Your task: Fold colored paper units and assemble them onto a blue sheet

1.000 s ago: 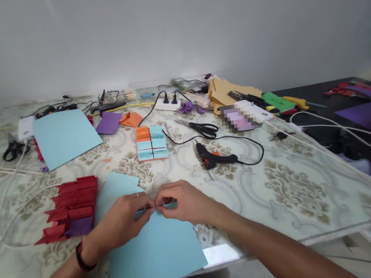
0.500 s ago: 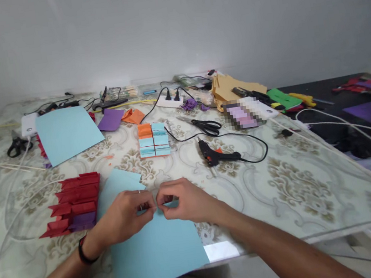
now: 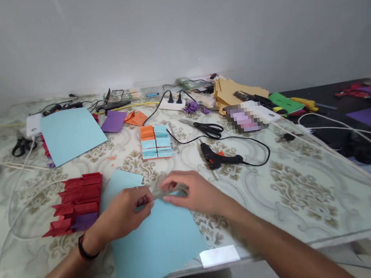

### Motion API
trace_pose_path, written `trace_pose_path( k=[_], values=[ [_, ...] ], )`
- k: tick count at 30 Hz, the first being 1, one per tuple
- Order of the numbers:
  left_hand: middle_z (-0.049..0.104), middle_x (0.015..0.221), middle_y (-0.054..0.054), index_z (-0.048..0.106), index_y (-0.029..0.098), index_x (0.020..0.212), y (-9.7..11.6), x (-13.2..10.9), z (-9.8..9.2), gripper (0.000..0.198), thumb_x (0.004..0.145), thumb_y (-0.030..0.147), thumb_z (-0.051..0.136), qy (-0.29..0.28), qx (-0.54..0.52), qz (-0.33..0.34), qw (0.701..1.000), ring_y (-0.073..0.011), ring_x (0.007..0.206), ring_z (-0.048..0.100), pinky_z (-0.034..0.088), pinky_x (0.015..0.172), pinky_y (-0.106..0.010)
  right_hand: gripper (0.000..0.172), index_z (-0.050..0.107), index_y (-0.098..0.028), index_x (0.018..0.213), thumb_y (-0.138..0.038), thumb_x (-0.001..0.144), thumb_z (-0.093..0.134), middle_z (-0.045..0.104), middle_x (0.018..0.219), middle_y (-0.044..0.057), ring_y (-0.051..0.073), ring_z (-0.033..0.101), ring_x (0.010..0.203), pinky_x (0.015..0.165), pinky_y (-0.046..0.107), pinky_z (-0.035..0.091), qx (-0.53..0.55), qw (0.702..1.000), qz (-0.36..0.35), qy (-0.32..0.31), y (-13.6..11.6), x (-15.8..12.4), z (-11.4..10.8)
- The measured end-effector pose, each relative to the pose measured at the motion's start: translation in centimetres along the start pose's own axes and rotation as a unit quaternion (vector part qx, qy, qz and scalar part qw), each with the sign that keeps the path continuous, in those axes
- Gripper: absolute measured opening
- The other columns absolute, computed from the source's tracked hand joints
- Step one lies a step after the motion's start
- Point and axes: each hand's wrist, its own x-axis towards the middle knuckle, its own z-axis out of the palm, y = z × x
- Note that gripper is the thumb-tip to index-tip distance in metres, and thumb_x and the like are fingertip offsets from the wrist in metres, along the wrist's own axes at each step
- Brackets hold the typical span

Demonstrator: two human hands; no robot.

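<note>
My left hand (image 3: pixel 127 214) is closed in a pinch on a thin, pale strip (image 3: pixel 158 195), which stretches toward my right hand (image 3: pixel 193 193). Motion smears the fingertips of my right hand at the strip's far end, so its hold cannot be made out. Below both hands lies a large light blue sheet (image 3: pixel 156 249), with another light blue piece (image 3: pixel 124 179) at its upper end. To the left of my left hand sit folded red paper pieces (image 3: pixel 81 193) with a purple one (image 3: pixel 85 221) among them.
Beyond my hands are a block of orange and blue folded papers (image 3: pixel 156 141), black scissors (image 3: pixel 208 129) and a glue gun (image 3: pixel 221 158) with its cord. A blue sheet (image 3: pixel 72 134) lies back left, a power strip (image 3: pixel 172 104) at the back, a white paper (image 3: pixel 220 255) at the front edge.
My hands have moved slightly apart, and the pale strip now shows between them. The fingers of my right hand have lifted and spread a little. The whole view has shifted slightly.
</note>
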Motion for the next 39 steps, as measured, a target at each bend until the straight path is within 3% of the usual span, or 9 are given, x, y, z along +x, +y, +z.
trace_pose_path(
  k=[2, 7, 12, 19, 25, 32, 36, 38, 39],
  values=[
    [0.062, 0.075, 0.002, 0.063, 0.019, 0.084, 0.1, 0.0, 0.6, 0.013, 0.093, 0.02, 0.054, 0.002, -0.004, 0.017, 1.0, -0.0132, 0.069, 0.053, 0.039, 0.066, -0.026, 0.004, 0.076, -0.019, 0.091, -0.018, 0.088, 0.074, 0.077, 0.091, 0.002, 0.016, 0.072, 0.084, 0.08, 0.025, 0.053, 0.012, 1.0, 0.009, -0.022, 0.1, 0.0, 1.6],
    [0.062, 0.075, 0.001, 0.063, 0.018, 0.083, 0.4, 0.0, 0.9, 0.015, 0.094, 0.015, 0.053, 0.006, 0.024, 0.069, 0.997, -0.0124, 0.067, 0.053, 0.039, 0.066, -0.026, 0.013, 0.076, -0.019, 0.084, -0.007, 0.082, 0.072, 0.077, 0.084, 0.0, 0.015, 0.072, 0.08, 0.078, 0.024, 0.052, 0.009, 1.0, -0.001, -0.023, 0.4, -0.1, 2.9],
    [0.062, 0.075, 0.001, 0.062, 0.018, 0.082, 0.1, -0.2, -0.3, 0.019, 0.097, 0.014, 0.051, -0.012, 0.035, 0.102, 0.994, -0.012, 0.067, 0.054, 0.04, 0.066, -0.025, 0.01, 0.075, -0.02, 0.08, -0.012, 0.084, 0.071, 0.078, 0.083, 0.0, 0.015, 0.071, 0.078, 0.076, 0.024, 0.052, 0.003, 0.999, 0.029, -0.017, 0.1, 0.1, 0.9],
    [0.063, 0.075, 0.002, 0.063, 0.018, 0.084, -0.8, -0.8, -3.9, 0.02, 0.101, 0.017, 0.052, -0.014, 0.036, 0.131, 0.991, -0.0109, 0.067, 0.054, 0.042, 0.066, -0.022, 0.011, 0.076, -0.02, 0.078, -0.026, 0.086, 0.071, 0.078, 0.081, 0.001, 0.017, 0.071, 0.08, 0.078, 0.027, 0.052, -0.052, 0.995, 0.075, 0.028, 0.9, 0.0, -3.6],
    [0.065, 0.072, 0.001, 0.063, 0.019, 0.083, -1.3, -1.4, -5.4, 0.023, 0.101, 0.025, 0.05, -0.029, 0.071, 0.067, 0.995, -0.0122, 0.064, 0.056, 0.043, 0.064, -0.024, 0.016, 0.076, -0.019, 0.081, -0.03, 0.088, 0.069, 0.078, 0.083, 0.002, 0.019, 0.07, 0.082, 0.076, 0.028, 0.05, -0.06, 0.993, 0.097, 0.012, 1.6, 0.2, -3.6],
    [0.059, 0.06, 0.003, 0.062, 0.019, 0.073, -2.0, -1.1, -4.7, 0.026, 0.096, 0.03, 0.06, 0.039, 0.142, -0.014, 0.989, -0.0121, 0.054, 0.05, 0.032, 0.056, -0.026, 0.019, 0.075, -0.019, 0.085, -0.033, 0.092, 0.065, 0.078, 0.085, 0.003, 0.019, 0.07, 0.082, 0.078, 0.03, 0.051, -0.083, 0.992, 0.096, 0.0, 3.0, 1.0, -2.2],
    [0.064, 0.066, 0.001, 0.064, 0.018, 0.074, -1.5, -2.5, -7.3, 0.036, 0.101, 0.04, 0.054, 0.143, 0.12, -0.03, 0.982, -0.014, 0.063, 0.058, 0.042, 0.063, -0.025, 0.019, 0.074, -0.019, 0.084, -0.033, 0.092, 0.064, 0.078, 0.086, 0.005, 0.021, 0.07, 0.082, 0.079, 0.032, 0.052, -0.103, 0.991, 0.085, -0.01, 3.6, 1.1, -1.6],
    [0.074, 0.085, -0.002, 0.071, 0.018, 0.087, -1.5, -3.9, -9.1, 0.031, 0.101, 0.043, 0.056, 0.23, 0.104, -0.043, 0.967, -0.0178, 0.08, 0.067, 0.049, 0.079, -0.027, 0.019, 0.073, -0.019, 0.085, -0.033, 0.092, 0.062, 0.079, 0.087, 0.006, 0.022, 0.07, 0.082, 0.079, 0.033, 0.053, -0.114, 0.99, 0.082, -0.008, 3.7, 1.1, -1.6],
    [0.076, 0.098, -0.003, 0.072, 0.019, 0.096, -1.7, -4.6, -9.9, 0.027, 0.098, 0.043, 0.06, 0.242, 0.108, -0.041, 0.963, -0.0206, 0.092, 0.07, 0.051, 0.088, -0.029, 0.019, 0.073, -0.019, 0.086, -0.033, 0.092, 0.062, 0.079, 0.088, 0.006, 0.023, 0.071, 0.083, 0.08, 0.034, 0.053, -0.119, 0.99, 0.08, -0.005, 3.8, 1.1, -1.6]
  ],
)
